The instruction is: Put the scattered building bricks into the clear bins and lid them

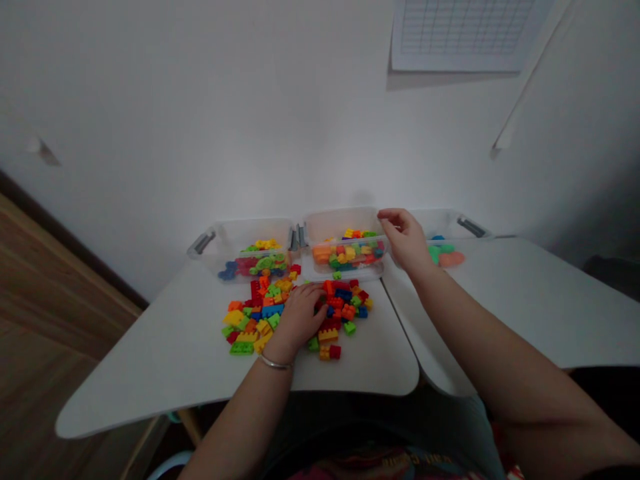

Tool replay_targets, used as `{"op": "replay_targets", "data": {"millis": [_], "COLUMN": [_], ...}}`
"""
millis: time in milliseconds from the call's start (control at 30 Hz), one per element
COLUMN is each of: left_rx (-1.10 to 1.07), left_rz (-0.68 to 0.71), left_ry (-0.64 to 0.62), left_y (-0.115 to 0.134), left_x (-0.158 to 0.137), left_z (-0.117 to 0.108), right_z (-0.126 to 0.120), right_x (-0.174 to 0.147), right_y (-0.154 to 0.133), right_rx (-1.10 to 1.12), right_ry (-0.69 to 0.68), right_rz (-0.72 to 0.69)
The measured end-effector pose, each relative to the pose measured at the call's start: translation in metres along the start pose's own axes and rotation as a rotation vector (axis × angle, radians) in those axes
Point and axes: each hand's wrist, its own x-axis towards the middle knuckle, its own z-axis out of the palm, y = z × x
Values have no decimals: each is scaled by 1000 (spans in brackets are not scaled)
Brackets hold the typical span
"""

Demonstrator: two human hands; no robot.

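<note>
A loose pile of coloured toy building bricks, red, yellow, green, blue and orange, is spread over the white table. My left hand rests on the pile's middle, thumb apart from the fingers, palm down; bricks under it are hidden. Behind the pile stands a clear plastic box partly filled with bricks. At its right end my right hand has its fingers and thumb closed around the rim; the hand covers that corner. A bracelet circles my left wrist.
On the left is another clear box with coloured plastic pieces. A third box, at right, has green, blue and orange pieces. The white tabletops meet at a seam right of the pile. The wall rises directly behind.
</note>
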Motion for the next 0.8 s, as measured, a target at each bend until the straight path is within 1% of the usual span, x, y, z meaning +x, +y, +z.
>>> {"op": "replay_targets", "data": {"millis": [100, 200, 233, 267, 367, 467, 533, 633, 800], "left_rx": [8, 16, 15, 13, 3, -5, -10, -11, -11], "left_rz": [11, 23, 27, 29, 28, 29, 31, 31, 26], "left_ry": [2, 5, 8, 12, 23, 23, 22, 21, 20], "left_y": [0, 1, 1, 1, 1, 0, 1, 1, 4], "left_x": [0, 0, 0, 0, 0, 0, 0, 0, 0], "left_z": [0, -1, -1, -1, 0, 0, 0, -1, -3], "right_z": [-6, -7, -7, -7, -5, -3, -3, -1, 1], "right_x": [-29, -66, -77, -88, -109, -119, -121, -124, -128], "right_y": [5, 14, 17, 19, 22, 22, 22, 25, 30], "right_rx": [85, 33, -11, -62, -187, -232, -239, -246, -258], "right_ry": [-36, -92, -131, -157, -290, -426, -479, -510, -520], "right_rz": [108, 156, 150, 115, -48, -168, -214, -237, -236]}}
